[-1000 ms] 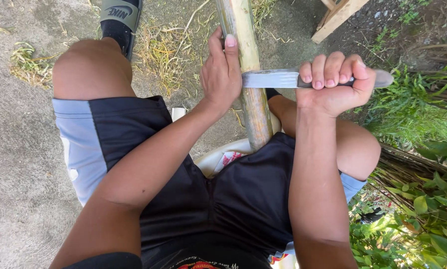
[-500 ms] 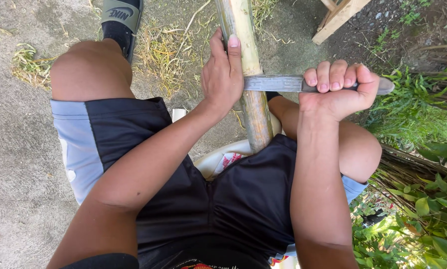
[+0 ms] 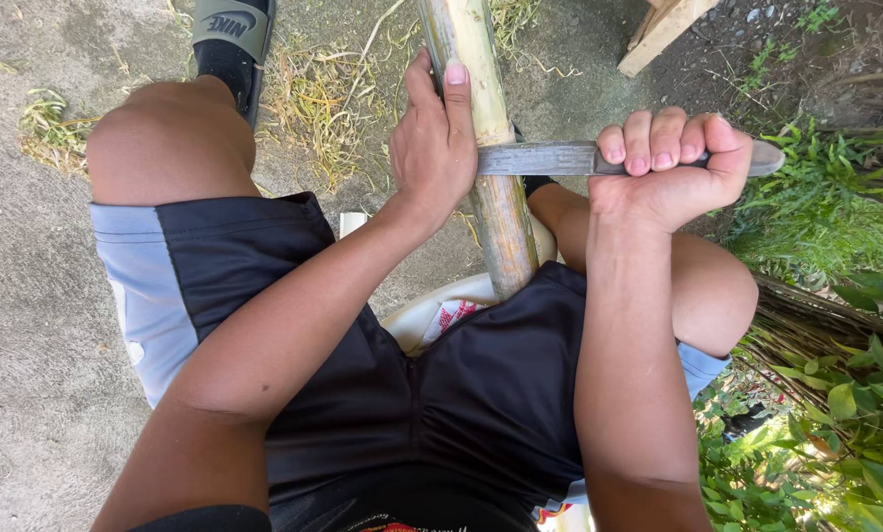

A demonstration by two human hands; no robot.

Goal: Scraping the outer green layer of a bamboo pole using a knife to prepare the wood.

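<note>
My right hand [image 3: 673, 167] clenched round knife [image 3: 550, 158] handle, blade lying flat across bamboo pole [image 3: 495, 187]. My left hand [image 3: 436, 148] pressing blade tip side against pole, fingers extended along it. Pole runs between my knees, over concrete ground [image 3: 37, 296].

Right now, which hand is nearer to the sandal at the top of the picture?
Left. The left hand presses on the bamboo pole, just right of the sandal. The right hand holds the knife handle, farther right beyond the pole.
</note>
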